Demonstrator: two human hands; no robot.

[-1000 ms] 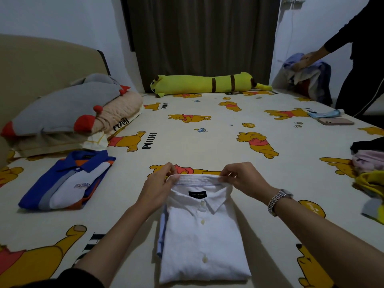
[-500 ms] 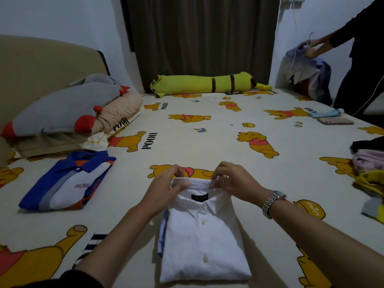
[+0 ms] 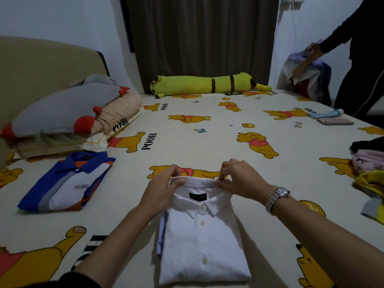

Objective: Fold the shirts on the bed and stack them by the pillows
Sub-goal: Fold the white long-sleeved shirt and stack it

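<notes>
A folded white button shirt [image 3: 202,244] lies on the bed [image 3: 207,146] in front of me, collar away from me, with a light blue edge showing under its left side. My left hand [image 3: 164,188] pinches the left end of the collar band. My right hand [image 3: 241,179], with a metal watch on its wrist, pinches the right end. A folded blue, white and orange polo shirt [image 3: 66,181] lies to the left, just before the pillows [image 3: 68,119].
A long yellow plush [image 3: 205,84] lies across the far edge by the dark curtain. Unfolded clothes [image 3: 369,173] are piled at the right edge. A phone [image 3: 335,121] and a tube rest far right. Another person [image 3: 361,50] in black handles clothes there.
Both my hands moved slightly inward and then apart along the collar, still pinching it. The person at the right shifted their hands on the clothes pile.
</notes>
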